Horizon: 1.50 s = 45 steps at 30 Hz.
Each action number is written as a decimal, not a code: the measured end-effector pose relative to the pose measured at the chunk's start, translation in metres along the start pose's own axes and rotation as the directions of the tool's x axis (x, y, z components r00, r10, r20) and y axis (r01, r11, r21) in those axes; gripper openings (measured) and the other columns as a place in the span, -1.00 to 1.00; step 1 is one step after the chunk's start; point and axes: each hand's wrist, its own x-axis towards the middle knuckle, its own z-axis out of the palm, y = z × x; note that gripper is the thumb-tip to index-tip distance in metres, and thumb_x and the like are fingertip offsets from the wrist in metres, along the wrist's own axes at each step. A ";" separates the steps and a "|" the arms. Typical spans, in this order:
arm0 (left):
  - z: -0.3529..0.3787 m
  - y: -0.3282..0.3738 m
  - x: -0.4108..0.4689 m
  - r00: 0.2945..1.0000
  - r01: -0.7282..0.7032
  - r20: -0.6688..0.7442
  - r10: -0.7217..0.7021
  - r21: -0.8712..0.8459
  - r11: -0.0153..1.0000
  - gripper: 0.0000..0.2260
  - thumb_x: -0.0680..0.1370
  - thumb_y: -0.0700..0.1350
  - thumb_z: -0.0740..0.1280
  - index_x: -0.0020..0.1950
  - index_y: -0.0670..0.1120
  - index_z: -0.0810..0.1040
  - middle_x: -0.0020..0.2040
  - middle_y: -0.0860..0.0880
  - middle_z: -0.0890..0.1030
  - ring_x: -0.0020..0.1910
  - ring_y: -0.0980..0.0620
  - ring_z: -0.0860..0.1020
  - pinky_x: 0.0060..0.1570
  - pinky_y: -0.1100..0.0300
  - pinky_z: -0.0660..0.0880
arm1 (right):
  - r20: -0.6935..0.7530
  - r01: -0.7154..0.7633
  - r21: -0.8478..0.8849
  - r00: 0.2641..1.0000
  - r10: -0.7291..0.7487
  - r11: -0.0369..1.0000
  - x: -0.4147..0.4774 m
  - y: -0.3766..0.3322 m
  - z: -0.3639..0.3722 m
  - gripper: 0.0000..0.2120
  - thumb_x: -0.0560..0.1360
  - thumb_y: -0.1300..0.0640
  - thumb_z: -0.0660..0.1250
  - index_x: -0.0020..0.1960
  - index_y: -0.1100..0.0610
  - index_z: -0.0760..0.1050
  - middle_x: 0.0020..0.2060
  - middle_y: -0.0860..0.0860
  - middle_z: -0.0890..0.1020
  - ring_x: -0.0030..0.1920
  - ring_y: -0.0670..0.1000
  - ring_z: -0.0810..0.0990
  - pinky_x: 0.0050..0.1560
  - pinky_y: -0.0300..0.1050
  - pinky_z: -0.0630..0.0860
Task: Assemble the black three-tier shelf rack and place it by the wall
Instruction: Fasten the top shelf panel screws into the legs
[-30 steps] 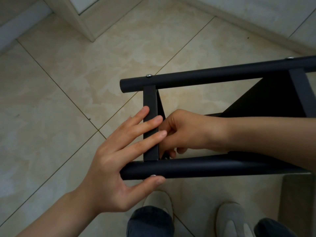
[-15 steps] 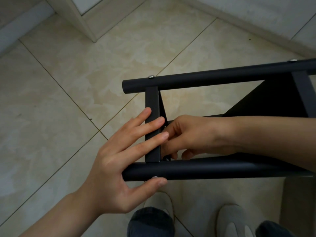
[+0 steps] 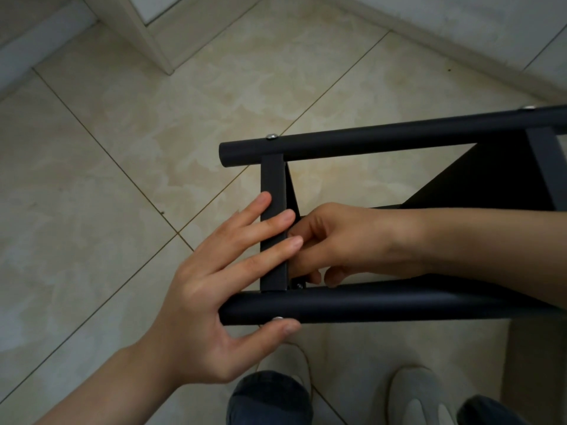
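Note:
The black shelf rack [image 3: 383, 142] lies on its side over the tiled floor, two round posts running left to right. A flat crossbar [image 3: 272, 179] joins them near their left ends. My left hand [image 3: 214, 289] lies with straight fingers across the crossbar, its thumb pressing a silver screw head [image 3: 278, 318] under the near post [image 3: 368, 305]. My right hand [image 3: 346, 243] reaches in from the right between the posts, fingers curled and pinching at a small fastener [image 3: 299, 285] in the corner by the crossbar; the fastener is mostly hidden.
A silver screw [image 3: 271, 136] sits on the far post above the crossbar, another [image 3: 528, 107] further right. A black shelf panel [image 3: 478, 185] fills the rack's right side. My shoes [image 3: 420, 394] stand below it. A white door frame [image 3: 153, 41] and a wall skirting [image 3: 460, 47] border the floor.
The rack and both hands sit slightly lower and to the right in view. My right fingers have shifted a little at the corner joint; my left hand keeps the same hold.

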 end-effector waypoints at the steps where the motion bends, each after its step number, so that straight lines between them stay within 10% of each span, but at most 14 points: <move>1: 0.000 0.000 0.000 1.000 0.000 0.000 0.000 -0.001 1.000 -0.51 0.59 0.14 0.33 0.37 -0.18 0.49 0.46 -0.15 0.44 0.57 -0.18 0.28 0.47 -0.15 0.32 | 0.006 -0.003 0.004 1.000 0.003 1.000 0.000 0.000 -0.001 -0.89 0.52 0.19 0.41 -0.01 0.23 0.65 -0.22 0.12 0.54 -0.26 -0.05 0.48 -0.23 -0.19 0.42; 13: 0.000 -0.002 0.000 1.000 -0.009 0.003 0.009 -0.013 1.000 -0.51 0.57 0.09 0.37 0.38 -0.19 0.49 0.46 -0.16 0.45 0.57 -0.21 0.28 0.47 -0.16 0.32 | 0.100 -0.048 0.054 0.994 0.042 0.997 -0.002 0.000 -0.011 -0.92 0.49 0.13 0.44 -0.13 0.06 0.71 -0.42 -0.14 0.56 -0.43 -0.17 0.41 -0.38 -0.36 0.37; 37: 0.001 -0.004 0.000 1.000 -0.013 0.002 0.013 -0.022 1.000 -0.47 0.58 0.11 0.36 0.42 -0.20 0.44 0.47 -0.15 0.44 0.57 -0.21 0.27 0.48 -0.14 0.31 | 0.254 -0.193 0.208 0.957 0.137 0.959 0.006 0.007 -0.008 -0.86 0.58 0.12 0.34 0.07 0.11 0.64 -0.04 0.03 0.65 -0.08 0.03 0.49 -0.04 -0.15 0.50; 45: 0.000 -0.003 -0.001 1.000 -0.014 0.003 0.014 -0.022 1.000 -0.48 0.58 0.11 0.36 0.42 -0.19 0.44 0.47 -0.15 0.44 0.57 -0.22 0.27 0.47 -0.16 0.31 | 0.229 -0.137 0.284 0.971 0.071 0.949 0.005 0.007 -0.008 -0.90 0.55 0.27 0.34 -0.08 0.18 0.64 -0.26 0.01 0.66 -0.23 -0.07 0.54 -0.09 -0.19 0.48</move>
